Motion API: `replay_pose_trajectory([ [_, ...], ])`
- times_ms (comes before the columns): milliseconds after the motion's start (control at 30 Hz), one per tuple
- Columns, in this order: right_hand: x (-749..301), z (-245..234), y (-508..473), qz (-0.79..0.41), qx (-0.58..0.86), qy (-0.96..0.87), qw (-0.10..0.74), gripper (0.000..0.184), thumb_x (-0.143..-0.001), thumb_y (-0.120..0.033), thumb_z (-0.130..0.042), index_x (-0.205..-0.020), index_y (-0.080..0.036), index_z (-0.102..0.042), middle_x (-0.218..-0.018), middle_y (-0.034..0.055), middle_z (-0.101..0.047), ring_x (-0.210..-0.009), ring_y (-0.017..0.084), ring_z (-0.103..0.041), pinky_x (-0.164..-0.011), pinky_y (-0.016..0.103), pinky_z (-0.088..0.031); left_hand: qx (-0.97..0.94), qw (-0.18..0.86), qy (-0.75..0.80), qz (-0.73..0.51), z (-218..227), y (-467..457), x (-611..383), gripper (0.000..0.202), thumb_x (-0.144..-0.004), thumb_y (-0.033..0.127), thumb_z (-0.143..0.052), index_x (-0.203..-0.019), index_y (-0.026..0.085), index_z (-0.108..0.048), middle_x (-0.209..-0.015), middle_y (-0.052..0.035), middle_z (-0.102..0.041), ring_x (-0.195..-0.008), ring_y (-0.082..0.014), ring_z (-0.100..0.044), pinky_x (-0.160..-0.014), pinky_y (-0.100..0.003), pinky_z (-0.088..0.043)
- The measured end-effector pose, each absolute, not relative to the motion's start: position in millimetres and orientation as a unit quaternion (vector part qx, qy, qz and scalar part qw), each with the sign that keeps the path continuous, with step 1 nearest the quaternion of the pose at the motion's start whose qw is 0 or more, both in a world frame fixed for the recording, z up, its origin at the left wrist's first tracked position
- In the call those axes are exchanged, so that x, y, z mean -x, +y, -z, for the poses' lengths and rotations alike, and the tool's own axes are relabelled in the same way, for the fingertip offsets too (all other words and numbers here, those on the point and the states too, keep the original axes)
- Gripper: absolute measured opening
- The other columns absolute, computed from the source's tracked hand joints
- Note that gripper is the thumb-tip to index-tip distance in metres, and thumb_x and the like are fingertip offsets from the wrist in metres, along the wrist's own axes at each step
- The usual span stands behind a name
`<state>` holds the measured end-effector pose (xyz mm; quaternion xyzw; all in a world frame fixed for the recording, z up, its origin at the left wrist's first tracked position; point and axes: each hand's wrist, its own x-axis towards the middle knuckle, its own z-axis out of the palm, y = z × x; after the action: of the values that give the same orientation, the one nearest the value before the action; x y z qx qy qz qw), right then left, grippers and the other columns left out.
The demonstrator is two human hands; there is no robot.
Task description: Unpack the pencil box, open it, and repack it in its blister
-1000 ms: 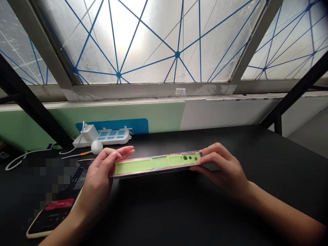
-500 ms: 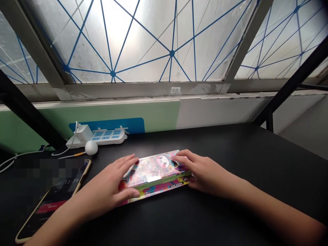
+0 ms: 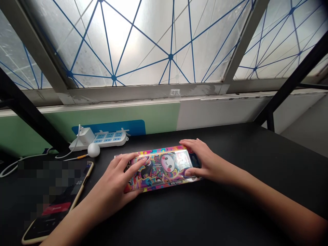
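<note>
A colourful pencil box (image 3: pixel 164 167) with a cartoon face on its lid lies flat and closed on the black desk (image 3: pixel 230 212). My left hand (image 3: pixel 120 181) lies over its left end, fingers spread on the lid and thumb at the near edge. My right hand (image 3: pixel 202 160) grips its right end, fingers along the far edge and thumb on the near side.
A phone (image 3: pixel 56 205) with a lit screen lies at the left near my left forearm. Behind it are a white power strip (image 3: pixel 107 138) with a plugged charger, a white ball (image 3: pixel 93 149) and cables. A window and black frame bars stand behind the desk.
The box was held up open, its green inside showing. It was shut, and now lies flat on the desk with both hands pressing on it.
</note>
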<state>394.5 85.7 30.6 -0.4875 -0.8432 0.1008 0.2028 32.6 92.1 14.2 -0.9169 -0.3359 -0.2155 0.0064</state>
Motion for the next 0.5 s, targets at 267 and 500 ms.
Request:
replay_pose_trajectory([
  [267, -396, -28, 88, -0.094, 0.467, -0.834, 0.28, 0.083, -0.071, -0.059, -0.085, -0.139, -0.026, -0.05, -0.133, 0.0146, -0.057, -0.123, 0.034, -0.054, -0.102, 0.052, -0.052, 0.909, 0.098, -0.334, 0.227, -23, 90, -31, 0.087, -0.092, 0.054, -0.068, -0.16, 0.023, -0.024, -0.152, -0.0173, -0.047, -0.141, -0.0377, -0.041, -0.121, -0.065, -0.018],
  [500, -389, -38, 78, 0.106, 0.396, -0.866, 0.287, 0.09, -0.075, -0.061, -0.082, -0.145, -0.021, -0.042, -0.119, 0.0143, -0.065, -0.107, 0.032, -0.061, -0.097, 0.05, -0.05, 0.878, 0.168, -0.336, 0.297, -34, 93, -27, 0.057, -0.095, 0.037, -0.071, -0.143, 0.02, -0.048, -0.131, -0.017, -0.062, -0.122, -0.0334, -0.059, -0.119, -0.064, -0.023],
])
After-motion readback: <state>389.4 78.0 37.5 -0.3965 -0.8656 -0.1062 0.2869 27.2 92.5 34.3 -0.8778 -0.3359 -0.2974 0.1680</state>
